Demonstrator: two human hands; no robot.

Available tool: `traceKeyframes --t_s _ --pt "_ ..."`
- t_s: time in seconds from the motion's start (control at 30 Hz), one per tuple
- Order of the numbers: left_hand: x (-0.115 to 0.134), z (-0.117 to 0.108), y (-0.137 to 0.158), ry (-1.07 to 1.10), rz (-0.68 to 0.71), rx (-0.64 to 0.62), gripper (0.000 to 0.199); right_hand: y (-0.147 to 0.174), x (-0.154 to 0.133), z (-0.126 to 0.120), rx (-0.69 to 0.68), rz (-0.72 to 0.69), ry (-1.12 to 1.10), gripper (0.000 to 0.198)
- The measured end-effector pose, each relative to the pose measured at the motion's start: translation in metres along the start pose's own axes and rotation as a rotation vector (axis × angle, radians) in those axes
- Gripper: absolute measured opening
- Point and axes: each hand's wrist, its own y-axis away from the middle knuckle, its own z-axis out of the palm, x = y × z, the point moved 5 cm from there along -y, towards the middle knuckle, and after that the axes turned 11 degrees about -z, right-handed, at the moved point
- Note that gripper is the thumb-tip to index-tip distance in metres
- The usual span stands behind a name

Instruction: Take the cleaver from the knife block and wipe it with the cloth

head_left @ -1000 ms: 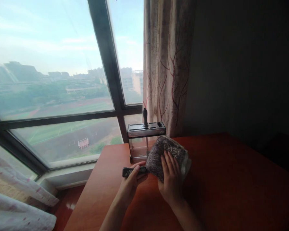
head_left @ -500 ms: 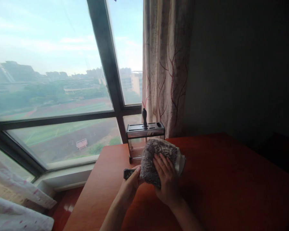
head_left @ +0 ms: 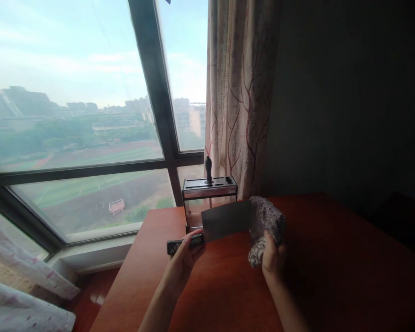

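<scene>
A cleaver (head_left: pixel 226 222) with a broad dark-grey blade and a black handle is held above the table. My left hand (head_left: pixel 186 252) is closed round its handle, and the blade points to the right. At the blade's right end, my right hand (head_left: pixel 274 258) grips a fluffy grey cloth (head_left: pixel 268 219). The cloth is bunched over the tip of the blade and hides it. Behind the blade stands a knife block (head_left: pixel 210 186) with clear sides and a metal frame; a single dark-handled tool (head_left: pixel 208 169) stands upright in its top.
The reddish-brown wooden table (head_left: pixel 152 281) spreads under both hands. A large window (head_left: pixel 90 198) with dark frames lies to the left and ahead. A patterned curtain (head_left: pixel 242 92) hangs behind the knife block, and another curtain (head_left: pixel 24 304) is at the lower left.
My right hand has moved the cloth to the right along the blade, so most of the blade now shows. My left hand has shifted slightly left with the handle.
</scene>
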Motion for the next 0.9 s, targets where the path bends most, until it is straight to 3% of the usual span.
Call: traceKeyframes --t_s 0.1,0.23,0.43,0.53,0.7,0.9 --pt "0.002 0.0 0.0 -0.009 0.043 0.003 0.034 0.004 -0.007 -0.004 0.067 0.015 -0.037 0.049" --pt "0.003 0.001 0.0 -0.033 0.083 0.019 0.031 0.012 -0.019 -0.001 0.009 -0.13 0.0 0.048" --pt "0.002 0.007 0.002 -0.039 0.154 0.012 0.032 0.042 -0.052 0.028 -0.349 -0.705 0.223 0.051" --pt "-0.002 0.013 0.004 -0.133 0.147 -0.009 0.033 0.064 -0.068 0.04 -0.499 -0.889 0.305 0.06" --pt "-0.011 0.016 0.005 -0.178 0.1 0.047 0.033 0.092 -0.085 0.045 -0.676 -0.991 0.267 0.068" --pt "-0.014 0.021 0.006 -0.12 0.088 0.002 0.031 0.088 -0.088 0.044 -0.683 -1.046 0.254 0.068"
